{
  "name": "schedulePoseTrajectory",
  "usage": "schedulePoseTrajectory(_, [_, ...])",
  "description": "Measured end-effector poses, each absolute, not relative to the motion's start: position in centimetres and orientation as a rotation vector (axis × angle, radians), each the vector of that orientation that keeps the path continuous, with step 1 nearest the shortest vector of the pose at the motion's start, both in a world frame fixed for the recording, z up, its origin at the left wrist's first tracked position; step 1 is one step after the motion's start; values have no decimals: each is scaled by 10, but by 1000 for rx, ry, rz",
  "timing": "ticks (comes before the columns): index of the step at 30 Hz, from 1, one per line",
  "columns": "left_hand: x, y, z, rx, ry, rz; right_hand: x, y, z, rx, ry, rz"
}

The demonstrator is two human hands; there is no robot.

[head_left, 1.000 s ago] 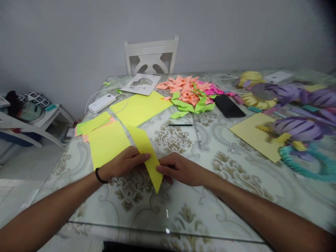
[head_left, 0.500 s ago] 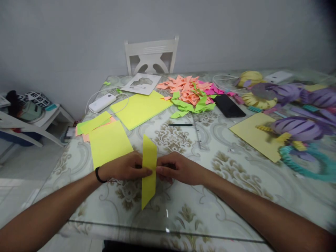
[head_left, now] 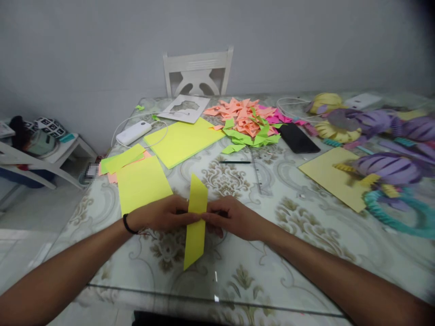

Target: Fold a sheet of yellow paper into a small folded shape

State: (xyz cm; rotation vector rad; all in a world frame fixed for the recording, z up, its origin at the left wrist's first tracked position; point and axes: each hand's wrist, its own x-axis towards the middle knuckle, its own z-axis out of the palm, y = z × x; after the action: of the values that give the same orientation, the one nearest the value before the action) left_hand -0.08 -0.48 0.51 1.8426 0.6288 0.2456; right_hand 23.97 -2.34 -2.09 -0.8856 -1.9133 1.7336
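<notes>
A narrow yellow paper strip (head_left: 196,226) stands nearly upright in front of me, just above the glass-topped table (head_left: 306,235). My left hand (head_left: 159,214), with a black band at the wrist, pinches the strip's left edge at its middle. My right hand (head_left: 233,218) pinches the right edge at the same height, fingers closed. A yellow sheet (head_left: 141,183) lies flat just beyond my left hand.
A larger yellow sheet (head_left: 181,140), a white power bank (head_left: 133,132) with cable, a heap of orange, green and pink folded pieces (head_left: 249,122), a black phone (head_left: 297,137), a pen (head_left: 234,162), a ruler (head_left: 257,174), purple and teal paper shapes (head_left: 387,165) at right. A white chair (head_left: 198,72) stands behind.
The strip swung from a slant leaning left to nearly upright between my hands. Both hands kept their pinch and closed in a little at its middle.
</notes>
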Motion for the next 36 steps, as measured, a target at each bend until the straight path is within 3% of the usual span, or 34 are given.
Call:
schedulePoseTrajectory(20, [-3, -1, 12, 1827, 653, 132, 242, -23, -26, -824, -1922, 1713])
schedulePoseTrajectory(36, [-3, -2, 10, 1750, 780, 86, 242, -21, -24, -766, -1543, 1944])
